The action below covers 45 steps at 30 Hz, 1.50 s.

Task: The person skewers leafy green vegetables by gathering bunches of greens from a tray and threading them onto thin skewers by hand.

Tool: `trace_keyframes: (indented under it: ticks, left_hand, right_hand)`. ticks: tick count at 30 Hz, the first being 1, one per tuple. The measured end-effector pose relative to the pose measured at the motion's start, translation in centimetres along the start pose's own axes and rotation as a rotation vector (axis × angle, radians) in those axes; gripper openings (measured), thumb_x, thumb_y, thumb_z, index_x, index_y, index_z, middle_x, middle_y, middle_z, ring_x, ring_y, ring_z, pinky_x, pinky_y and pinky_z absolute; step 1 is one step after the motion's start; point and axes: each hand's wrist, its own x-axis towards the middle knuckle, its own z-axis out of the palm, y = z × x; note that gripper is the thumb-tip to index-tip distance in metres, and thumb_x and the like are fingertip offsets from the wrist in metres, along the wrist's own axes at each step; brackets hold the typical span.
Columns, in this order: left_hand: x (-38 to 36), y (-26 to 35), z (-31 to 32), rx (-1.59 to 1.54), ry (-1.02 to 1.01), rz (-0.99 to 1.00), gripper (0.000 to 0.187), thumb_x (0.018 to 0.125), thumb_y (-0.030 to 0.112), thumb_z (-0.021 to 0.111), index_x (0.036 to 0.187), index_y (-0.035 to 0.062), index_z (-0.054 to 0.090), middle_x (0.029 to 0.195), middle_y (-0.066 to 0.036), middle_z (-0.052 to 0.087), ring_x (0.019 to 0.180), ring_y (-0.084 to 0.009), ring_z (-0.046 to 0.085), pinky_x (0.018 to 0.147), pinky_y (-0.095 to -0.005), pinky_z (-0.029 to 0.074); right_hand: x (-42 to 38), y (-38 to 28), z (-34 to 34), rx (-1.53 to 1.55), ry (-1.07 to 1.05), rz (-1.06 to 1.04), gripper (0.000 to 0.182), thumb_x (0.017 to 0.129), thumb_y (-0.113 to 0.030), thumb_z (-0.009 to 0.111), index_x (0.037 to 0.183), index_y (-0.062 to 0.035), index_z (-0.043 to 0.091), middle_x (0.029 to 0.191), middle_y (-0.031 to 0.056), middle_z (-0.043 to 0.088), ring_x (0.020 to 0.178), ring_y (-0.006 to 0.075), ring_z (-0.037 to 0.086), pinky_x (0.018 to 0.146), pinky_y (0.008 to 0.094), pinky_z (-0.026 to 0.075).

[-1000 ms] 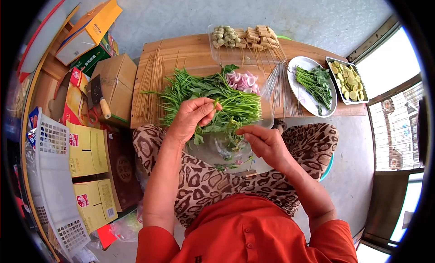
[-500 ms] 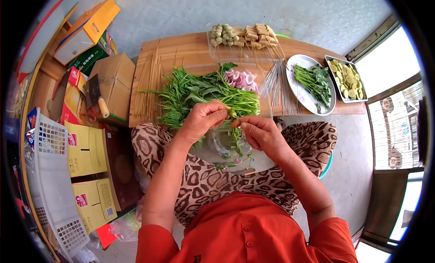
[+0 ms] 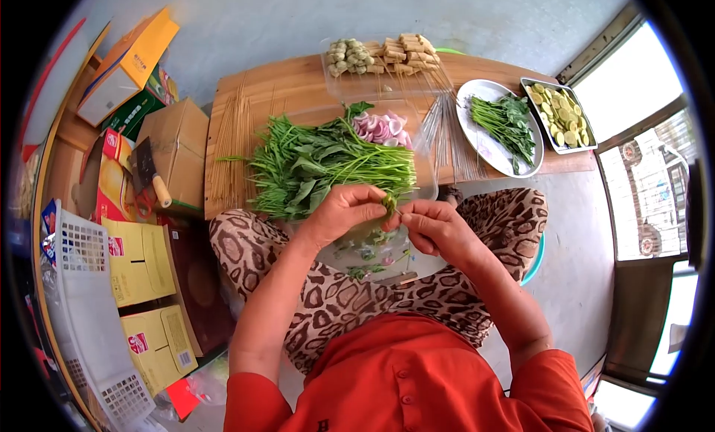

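Note:
My left hand [image 3: 346, 212] pinches a small bunch of green leaves [image 3: 391, 201] between thumb and fingertips, at the near edge of the greens. Close to its right side, my right hand [image 3: 438, 225] is closed in a pinch; whatever lies in its fingertips is too small to make out. Just beyond both hands lies a heap of long-stemmed leafy greens [image 3: 320, 160] in a clear plastic tray [image 3: 427, 180]. Pink onion pieces [image 3: 383, 128] sit at the heap's far right. Leafy scraps [image 3: 365, 271] lie below my hands.
Thin wooden skewers [image 3: 232, 138] lie on the wooden table [image 3: 294, 73]. Skewered rolls [image 3: 410, 54] are at the back. An oval plate [image 3: 484, 153] of greens and a metal tray [image 3: 592, 144] of green slices stand right. A cleaver [image 3: 143, 164] rests by boxes at left.
Both hands have moved slightly toward my body, away from the heap, and remain close together. The left hand keeps its pinch on the leaves. The whole view has shifted a little.

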Motion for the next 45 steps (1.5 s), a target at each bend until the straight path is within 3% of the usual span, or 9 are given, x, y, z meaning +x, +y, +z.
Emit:
trace_keyframes:
  ticks: [5,8,12,20,24,29,32,36,45]
  left_hand:
    - [1.0,-2.3,0.1,0.186,0.003,-0.121,0.018,0.089,0.007,0.063,0.105,-0.0008,0.065,0.098,-0.003,0.066,0.085,-0.0098,0.060,0.078,-0.0232,0.048]
    - [1.6,-3.5,-1.8,0.464,0.290,-0.137,0.017,0.090,0.006,0.060,0.104,-0.0002,0.066,0.096,-0.003,0.068,0.089,-0.0100,0.062,0.079,-0.0246,0.049]
    - [3.7,-3.5,-3.4,0.760,0.419,-0.054,0.017,0.090,0.010,0.059,0.103,0.0011,0.066,0.092,-0.004,0.068,0.083,-0.0112,0.062,0.071,-0.0264,0.049]
    - [9.4,-5.2,-4.2,1.360,0.457,0.268,0.019,0.081,0.006,0.064,0.100,0.0028,0.065,0.099,-0.013,0.062,0.096,-0.0332,0.058,0.082,-0.0395,0.047]
    - [10.8,-6.3,-4.9,1.542,0.385,0.143,0.018,0.078,0.005,0.067,0.096,0.0032,0.064,0.096,-0.010,0.062,0.092,-0.0311,0.058,0.078,-0.0407,0.047]
    - [10.5,-6.0,-4.9,1.292,0.533,0.192,0.009,0.084,0.005,0.059,0.092,0.0023,0.057,0.092,-0.014,0.060,0.080,-0.0308,0.060,0.070,-0.0384,0.046]
    - [10.1,-5.5,-4.2,1.276,0.443,0.321,0.011,0.085,0.006,0.059,0.096,0.0036,0.057,0.092,-0.013,0.059,0.081,-0.0294,0.061,0.068,-0.0373,0.046]
    - [8.9,-5.0,-2.5,1.520,0.243,0.108,0.025,0.080,0.009,0.068,0.103,0.0067,0.059,0.095,-0.010,0.055,0.082,-0.0310,0.060,0.069,-0.0399,0.048]
    - [9.3,-5.3,-3.1,1.486,0.316,0.122,0.021,0.078,0.006,0.067,0.098,0.0076,0.059,0.097,-0.009,0.059,0.084,-0.0312,0.062,0.068,-0.0412,0.049]
  right_hand:
    - [-2.9,2.6,-2.2,0.053,0.052,0.037,0.021,0.098,-0.017,0.048,0.099,-0.0018,0.062,0.051,-0.0052,0.038,0.043,0.0038,0.031,0.042,0.0199,0.023]
    - [-4.4,3.7,-3.5,0.101,0.102,0.029,0.022,0.098,-0.018,0.047,0.100,-0.0016,0.061,0.051,-0.0052,0.038,0.044,0.0041,0.031,0.042,0.0199,0.024]
    - [-5.6,4.6,-4.7,0.165,0.122,0.025,0.021,0.098,-0.017,0.048,0.101,-0.0026,0.062,0.052,-0.0056,0.038,0.044,0.0034,0.031,0.043,0.0195,0.023]
    - [-9.1,2.9,-5.7,0.293,0.083,-0.017,0.020,0.099,-0.017,0.046,0.102,-0.0030,0.060,0.051,-0.0047,0.036,0.043,0.0041,0.031,0.042,0.0199,0.024]
    - [-10.3,2.8,-6.6,0.249,0.109,-0.058,0.020,0.098,-0.017,0.046,0.101,-0.0025,0.060,0.051,-0.0042,0.037,0.043,0.0048,0.031,0.043,0.0206,0.025]
    - [-11.3,3.1,-6.9,0.330,0.158,-0.093,0.020,0.097,-0.017,0.049,0.099,-0.0012,0.061,0.051,-0.0038,0.038,0.044,0.0051,0.032,0.043,0.0207,0.025]
    - [-10.9,3.1,-7.0,0.332,0.163,-0.094,0.021,0.098,-0.017,0.048,0.099,-0.0012,0.061,0.051,-0.0038,0.038,0.043,0.0051,0.032,0.043,0.0205,0.025]
    - [-10.2,3.4,-7.1,0.346,0.149,-0.106,0.021,0.098,-0.017,0.048,0.101,-0.0011,0.061,0.051,-0.0039,0.038,0.043,0.0048,0.032,0.043,0.0203,0.025]
    - [-10.7,3.3,-6.7,0.307,0.168,-0.097,0.021,0.098,-0.019,0.048,0.101,-0.0019,0.061,0.052,-0.0042,0.038,0.044,0.0046,0.032,0.043,0.0198,0.025]
